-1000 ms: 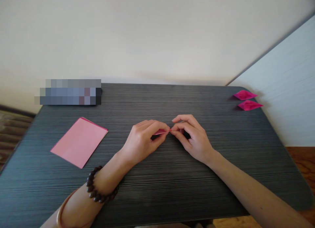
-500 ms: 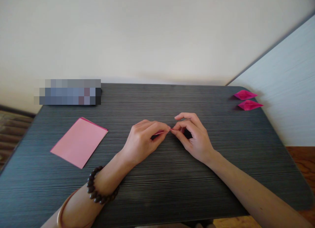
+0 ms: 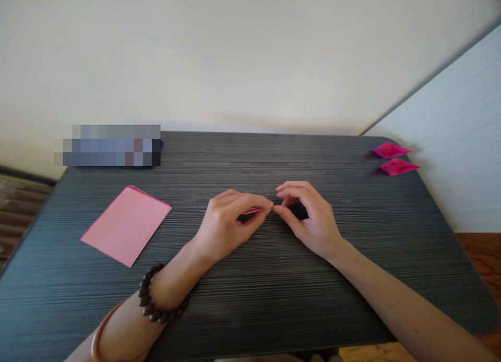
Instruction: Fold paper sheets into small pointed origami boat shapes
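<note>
My left hand (image 3: 229,221) is closed in a pinch on a small folded piece of pink paper (image 3: 252,210). Only a thin strip of this paper shows between thumb and fingers; its shape is mostly hidden. My right hand (image 3: 311,216) curves toward it from the right. Its thumb tip meets the left fingertips at the paper's end, while the index finger is lifted off the thumb, leaving a gap. Left of my hands lies a stack of square pink paper (image 3: 127,226), light pink on top with a darker pink edge beneath.
Two folded magenta paper pieces (image 3: 391,150), pointed at both ends, rest at the right back corner of the dark table (image 3: 250,304). A pixelated object (image 3: 113,151) stands at the back left. Behind the table is a pale wall (image 3: 250,59).
My right index finger has lifted away from the thumb, opening the right pinch at the paper's end. My left hand stays in nearly the same place, still pinching.
</note>
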A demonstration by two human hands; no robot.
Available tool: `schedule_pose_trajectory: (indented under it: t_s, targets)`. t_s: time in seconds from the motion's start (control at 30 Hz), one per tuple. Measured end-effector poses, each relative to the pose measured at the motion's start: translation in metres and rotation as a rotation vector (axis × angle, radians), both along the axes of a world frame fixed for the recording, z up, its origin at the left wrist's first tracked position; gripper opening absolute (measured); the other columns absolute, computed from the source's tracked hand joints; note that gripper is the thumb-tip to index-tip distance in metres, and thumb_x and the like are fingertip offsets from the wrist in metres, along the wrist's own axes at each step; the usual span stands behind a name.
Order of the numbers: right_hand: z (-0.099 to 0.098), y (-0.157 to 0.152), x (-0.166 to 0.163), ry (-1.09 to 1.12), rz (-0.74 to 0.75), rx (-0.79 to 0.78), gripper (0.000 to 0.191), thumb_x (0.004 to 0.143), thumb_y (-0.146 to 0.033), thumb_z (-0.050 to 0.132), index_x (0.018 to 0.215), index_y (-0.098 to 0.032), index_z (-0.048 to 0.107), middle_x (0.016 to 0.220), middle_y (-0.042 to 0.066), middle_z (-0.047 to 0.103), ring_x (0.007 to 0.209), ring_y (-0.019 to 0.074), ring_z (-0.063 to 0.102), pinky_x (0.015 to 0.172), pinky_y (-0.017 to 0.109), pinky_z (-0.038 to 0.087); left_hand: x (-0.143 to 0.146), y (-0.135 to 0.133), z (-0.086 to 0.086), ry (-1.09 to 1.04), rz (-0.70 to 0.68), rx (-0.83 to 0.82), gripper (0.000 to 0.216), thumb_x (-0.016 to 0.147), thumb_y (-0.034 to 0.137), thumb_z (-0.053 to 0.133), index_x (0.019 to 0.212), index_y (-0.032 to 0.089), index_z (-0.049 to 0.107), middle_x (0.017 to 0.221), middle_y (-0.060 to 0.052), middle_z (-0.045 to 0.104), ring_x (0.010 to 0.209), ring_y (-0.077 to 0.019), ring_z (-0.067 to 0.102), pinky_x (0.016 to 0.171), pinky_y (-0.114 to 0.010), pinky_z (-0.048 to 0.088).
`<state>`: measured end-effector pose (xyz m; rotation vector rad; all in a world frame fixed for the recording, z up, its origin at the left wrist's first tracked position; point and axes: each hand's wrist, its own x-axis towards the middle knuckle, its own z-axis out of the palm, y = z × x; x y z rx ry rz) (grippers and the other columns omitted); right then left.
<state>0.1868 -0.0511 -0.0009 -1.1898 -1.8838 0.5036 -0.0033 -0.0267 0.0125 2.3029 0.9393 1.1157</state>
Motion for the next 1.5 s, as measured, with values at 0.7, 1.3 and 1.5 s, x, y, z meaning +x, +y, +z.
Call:
schedule_pose_trajectory:
  t_s: [0.7, 1.3, 1.5]
  targets:
    - [0.005, -0.001, 0.0, -0.002, 0.073, 0.181, 0.02, 0.081, -0.01, 0.061, 0.097, -0.022, 0.061, 0.091, 0.004, 0.063, 0.082, 0.0144, 0.061, 0.073, 0.031, 0.053, 0.002, -0.005, 0.017, -0.098, 0.073, -0.592, 0.01, 0.078, 0.024, 0.065, 0.081, 0.018, 0.072, 0.076, 0.0, 0.074, 0.067, -0.0136, 0.069, 0.063, -0.019, 0.055]
    - [0.003, -0.004, 0.008, -0.195, 0.185, 0.384, 0.031, 0.08, -0.008, 0.058, 0.101, -0.031, 0.063, 0.098, 0.0, 0.063, 0.073, 0.0097, 0.059, 0.064, 0.025, 0.05, -0.015, 0.009, 0.024, -0.222, -0.329, -1.277, 0.016, 0.083, 0.029, 0.061, 0.077, 0.018, 0.07, 0.08, -0.007, 0.074, 0.052, -0.0126, 0.065, 0.045, -0.02, 0.052]
    - [0.003, -0.003, 0.008, -0.181, 0.198, 0.401, 0.029, 0.08, -0.008, 0.06, 0.099, -0.029, 0.063, 0.097, 0.0, 0.063, 0.073, 0.0097, 0.059, 0.063, 0.024, 0.05, -0.013, 0.009, 0.025, -0.199, -0.274, -1.28, 0.016, 0.08, 0.03, 0.064, 0.074, 0.017, 0.07, 0.077, -0.006, 0.074, 0.055, -0.0125, 0.066, 0.048, -0.019, 0.052]
